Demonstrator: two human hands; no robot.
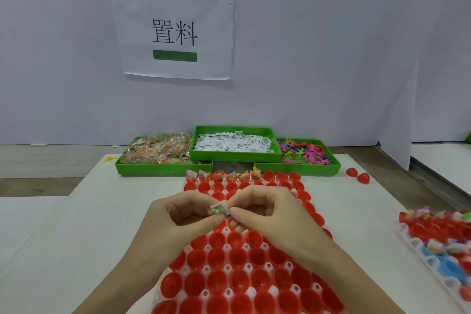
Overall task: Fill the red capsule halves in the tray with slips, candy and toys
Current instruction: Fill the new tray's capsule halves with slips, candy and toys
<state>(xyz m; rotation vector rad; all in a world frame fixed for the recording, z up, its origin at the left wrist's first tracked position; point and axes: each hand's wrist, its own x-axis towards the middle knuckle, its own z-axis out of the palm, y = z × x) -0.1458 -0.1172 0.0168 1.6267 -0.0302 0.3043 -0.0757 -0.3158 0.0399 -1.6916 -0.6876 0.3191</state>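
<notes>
Above tray (pixel 251 293) | left hand (pixel 178 216), right hand (pixel 265 214) | both grips pinch candy packet (pixel 217 209), slip (pixel 225 208)

Above the tray (pixel 251 293) of red capsule halves (pixel 216 261), the left hand (pixel 175 216) and right hand (pixel 265 214) together pinch a candy packet (pixel 217 210) wrapped in a slip (pixel 225 208). Three green bins (pixel 163 168) sit behind on the desk (pixel 76 250).

One head-worn wide-angle view only, so nothing was shared with another. It looked forward and down across the counter (pixel 63 237), close above the tray (pixel 254 298), and faced the wall (pixel 331 46) with its paper sign (pixel 175 33).
</notes>
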